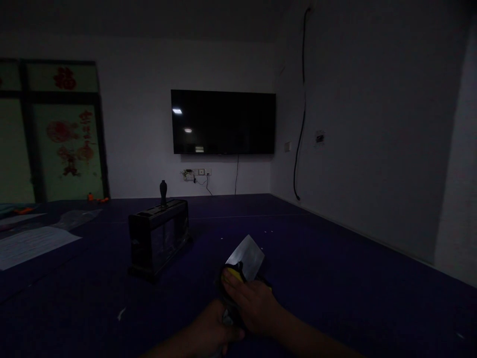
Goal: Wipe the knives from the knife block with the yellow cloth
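A hand tool with a broad, flat silver blade (250, 256) and black-and-yellow parts is held low in the middle of the head view, its blade pointing away from me. My right hand (257, 303) is closed over the yellow and black part just behind the blade. Below and to the left, my left hand (214, 325) is wrapped round a dark, partly grey section that looks like the handle. Fingers and darkness hide much of the tool, so its exact kind is unclear. Beneath both hands lies the dark blue-purple surface (320, 298).
A black box-shaped frame with clear sides (169, 238), topped by a dark knob, stands left of my hands. Paper sheets (37, 243) lie farther left, with small orange items (97, 199) behind. White scraps dot the surface. A wall-mounted television (223, 122) and hanging cable (302, 114) are beyond.
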A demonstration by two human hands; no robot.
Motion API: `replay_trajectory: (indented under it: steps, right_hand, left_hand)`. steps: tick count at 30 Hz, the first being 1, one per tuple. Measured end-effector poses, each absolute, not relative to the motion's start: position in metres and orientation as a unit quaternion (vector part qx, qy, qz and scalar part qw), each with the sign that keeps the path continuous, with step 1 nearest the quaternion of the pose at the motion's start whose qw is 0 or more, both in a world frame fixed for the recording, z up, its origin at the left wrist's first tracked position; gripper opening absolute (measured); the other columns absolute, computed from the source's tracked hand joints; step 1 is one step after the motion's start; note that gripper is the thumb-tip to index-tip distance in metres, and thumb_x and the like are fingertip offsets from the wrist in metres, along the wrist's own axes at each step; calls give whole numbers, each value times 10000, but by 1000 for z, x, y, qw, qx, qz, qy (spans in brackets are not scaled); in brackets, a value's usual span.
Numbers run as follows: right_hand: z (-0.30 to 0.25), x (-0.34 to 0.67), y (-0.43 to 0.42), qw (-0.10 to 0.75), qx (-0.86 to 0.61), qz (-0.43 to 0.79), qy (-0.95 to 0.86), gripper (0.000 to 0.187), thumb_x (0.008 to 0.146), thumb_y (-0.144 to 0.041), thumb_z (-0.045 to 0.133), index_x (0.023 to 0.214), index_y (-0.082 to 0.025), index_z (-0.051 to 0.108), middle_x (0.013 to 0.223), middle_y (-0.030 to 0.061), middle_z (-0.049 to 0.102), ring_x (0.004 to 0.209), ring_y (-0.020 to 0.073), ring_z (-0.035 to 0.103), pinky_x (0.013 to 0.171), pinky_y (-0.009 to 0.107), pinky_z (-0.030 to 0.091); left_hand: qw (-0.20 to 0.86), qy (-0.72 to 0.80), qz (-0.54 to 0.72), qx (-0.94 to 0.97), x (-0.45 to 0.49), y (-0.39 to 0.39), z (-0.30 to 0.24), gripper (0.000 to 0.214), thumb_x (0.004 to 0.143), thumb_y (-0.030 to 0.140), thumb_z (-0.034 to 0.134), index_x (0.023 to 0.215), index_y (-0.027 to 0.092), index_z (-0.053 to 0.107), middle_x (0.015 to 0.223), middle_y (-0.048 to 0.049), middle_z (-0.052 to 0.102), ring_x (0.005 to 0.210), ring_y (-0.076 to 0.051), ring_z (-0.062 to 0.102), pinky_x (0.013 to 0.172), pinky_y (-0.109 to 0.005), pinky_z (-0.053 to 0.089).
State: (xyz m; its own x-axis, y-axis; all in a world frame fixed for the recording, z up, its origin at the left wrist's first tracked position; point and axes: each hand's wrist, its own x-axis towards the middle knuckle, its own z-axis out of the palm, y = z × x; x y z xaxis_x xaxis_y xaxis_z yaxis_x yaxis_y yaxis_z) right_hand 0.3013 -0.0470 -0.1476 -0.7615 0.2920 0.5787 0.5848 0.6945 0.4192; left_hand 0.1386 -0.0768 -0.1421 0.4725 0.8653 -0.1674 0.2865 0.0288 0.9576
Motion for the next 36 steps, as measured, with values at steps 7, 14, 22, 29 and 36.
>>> replay_trajectory:
  steps: [7, 14, 22, 29, 36]
  right_hand:
    - [-150, 303, -45, 265, -249, -306, -880, 521, 785, -157, 350, 1304, -130, 394, 1330, 130, 439, 805, 181, 630, 605, 295, 479]
    - [-146, 305, -40, 325, -271, -285, -860, 557, 752, -68, 324, 1305, -95, 387, 1315, 147, 454, 1079, 191, 545, 690, 272, 505]
    - [-151, 306, -37, 323, -287, -293, -853, 577, 746, -79, 343, 1322, -84, 364, 1319, 161, 444, 1015, 209, 579, 664, 278, 510]
    - [-146, 301, -49, 243, -244, -311, -886, 535, 766, -161, 357, 1294, -79, 397, 1339, 173, 414, 741, 187, 633, 570, 304, 477]
    - [-139, 298, -56, 225, -201, -314, -900, 480, 837, -219, 350, 1301, -102, 383, 1303, 153, 469, 652, 167, 594, 542, 303, 445]
  left_hand:
    - [547, 461, 255, 650, 138, -77, -143, 395, 615, 247, 641, 953, 148, 463, 539, 76, 488, 360, -52, 392, 369, -169, 288]
    - [514, 478, 238, 671, 138, -74, -146, 214, 638, 213, 612, 801, 156, 486, 540, 64, 472, 387, -48, 395, 380, -160, 286]
    - [512, 484, 227, 673, 136, -72, -150, 273, 638, 230, 612, 871, 148, 497, 534, 60, 476, 387, -64, 403, 378, -169, 274]
    - [545, 437, 266, 664, 138, -70, -151, 438, 604, 242, 674, 995, 141, 506, 688, 16, 558, 433, -55, 433, 401, -171, 308]
    - [567, 408, 277, 659, 143, -74, -142, 578, 602, 192, 641, 1146, 168, 448, 884, -22, 608, 450, -42, 428, 396, -169, 313]
